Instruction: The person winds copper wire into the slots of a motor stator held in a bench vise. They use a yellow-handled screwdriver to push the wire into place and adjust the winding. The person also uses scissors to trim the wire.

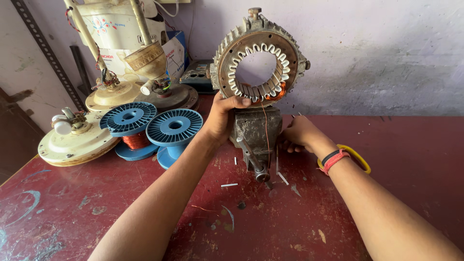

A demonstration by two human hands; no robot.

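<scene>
A round metal motor stator (260, 60) with white slot liners and some copper winding at its lower right stands upright, clamped in a grey bench vise (256, 133). My left hand (223, 116) grips the stator's lower left rim. My right hand (297, 134) rests on the red table (386, 145) just right of the vise, fingers curled beside its jaw; what it holds, if anything, is hidden. A thin copper wire hangs from the winding down over the vise. The vise handle (251, 159) points toward me.
Two blue wire spools (130, 126) (174, 133), one carrying copper wire, stand left of the vise. Cream fan motor housings (75, 140) and fan parts (125, 58) crowd the back left. Small white paper strips (229, 185) litter the table. A wall runs behind.
</scene>
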